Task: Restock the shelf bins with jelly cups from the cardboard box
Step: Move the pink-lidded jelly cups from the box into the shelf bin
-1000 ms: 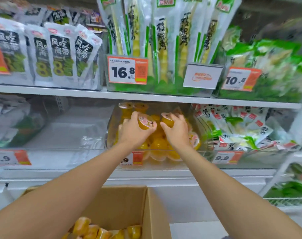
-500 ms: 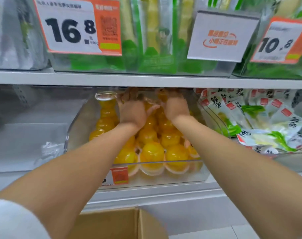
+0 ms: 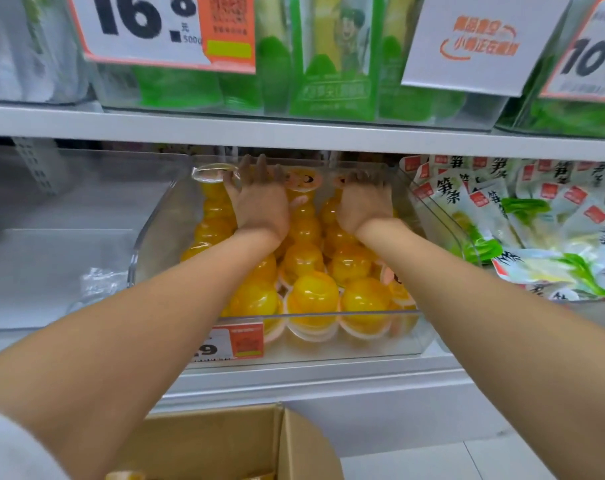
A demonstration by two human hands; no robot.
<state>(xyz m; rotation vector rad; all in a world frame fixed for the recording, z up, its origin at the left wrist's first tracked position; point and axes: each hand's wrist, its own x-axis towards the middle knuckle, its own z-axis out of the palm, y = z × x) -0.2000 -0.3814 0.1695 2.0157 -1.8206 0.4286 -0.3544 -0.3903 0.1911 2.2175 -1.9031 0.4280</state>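
Reaching room: I see both forearms run into the clear bin under the upper shelf edge; the gap between that edge and the bin's back rim is narrow, and both hands sit right in it
Bin edges: the front lip crosses low in front of the cups; the left wall is near the left forearm and the right wall is just beside the right wrist
Jelly cups: yellow, packed in rows from the front lip to the back of the bin; a few more show in the cardboard box below the shelf
Left hand: palm down over the back rows, fingers straight and spread, thumb out toward a cup lid at the back left; I see nothing pinched
Right hand: palm down, apart from the left, fingers bent over the back cups; the tips are hidden, so I cannot tell whether they hold one
Neighbours: a second clear bin on the left, white and green packets on the right, a price tag on the front lip
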